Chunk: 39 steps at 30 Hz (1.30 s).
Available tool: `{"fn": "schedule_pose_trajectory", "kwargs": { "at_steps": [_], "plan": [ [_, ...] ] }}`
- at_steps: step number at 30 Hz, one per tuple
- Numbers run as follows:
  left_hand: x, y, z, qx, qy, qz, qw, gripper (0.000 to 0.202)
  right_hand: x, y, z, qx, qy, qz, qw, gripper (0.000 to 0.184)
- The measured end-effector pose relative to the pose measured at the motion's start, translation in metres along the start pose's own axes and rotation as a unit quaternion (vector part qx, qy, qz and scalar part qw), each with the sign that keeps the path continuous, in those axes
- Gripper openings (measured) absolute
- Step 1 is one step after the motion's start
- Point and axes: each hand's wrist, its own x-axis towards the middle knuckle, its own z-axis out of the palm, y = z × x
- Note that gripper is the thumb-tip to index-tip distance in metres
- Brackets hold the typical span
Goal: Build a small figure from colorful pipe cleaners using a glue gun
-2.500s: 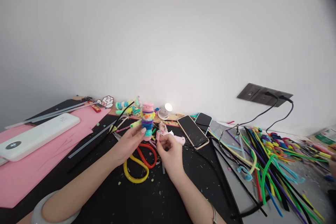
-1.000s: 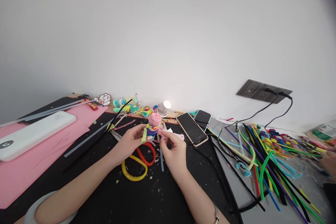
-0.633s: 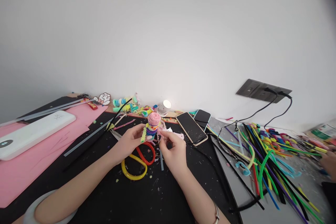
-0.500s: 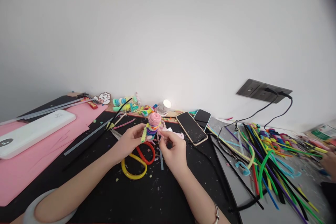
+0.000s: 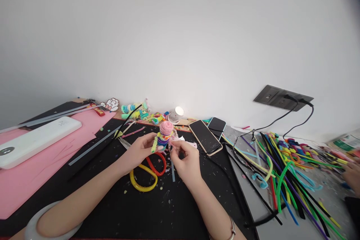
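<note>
My left hand is closed round a small pipe-cleaner figure, a stack of coloured coils with a pink spiral on top and a yellow-green arm sticking out. My right hand pinches at the figure's right side with thumb and forefinger; what lies between those fingertips is too small to name. Both hands hover just above a black mat. Under them lies a pair of scissors with one red and one yellow handle loop.
Two phones lie behind the hands. A heap of coloured pipe cleaners covers a grey board at the right. Pink paper and a white power bank sit at the left. Another person's hand shows at the right edge.
The figure was upright in my left hand; it has since been tilted so the pink top faces me, and my right hand has closed in on its side.
</note>
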Motion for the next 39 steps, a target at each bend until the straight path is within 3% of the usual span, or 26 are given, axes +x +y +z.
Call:
{"fn": "schedule_pose_trajectory", "kwargs": {
  "at_steps": [20,33,39],
  "plan": [
    [0.0001,0.0024,-0.0006,0.035,-0.009,0.008,0.999,0.036,0.0021,0.0049,-0.003,0.031,-0.042,0.02,0.998,0.013],
    [0.0013,0.0009,-0.0022,0.014,-0.033,0.01,0.999,0.036,0.0008,0.0032,-0.0019,-0.03,-0.03,0.0,0.999,0.012],
    [0.0031,-0.0004,-0.0028,0.032,-0.04,0.02,0.998,0.036,-0.0004,0.0077,-0.0017,-0.056,-0.017,-0.041,0.997,0.015]
  ]
}}
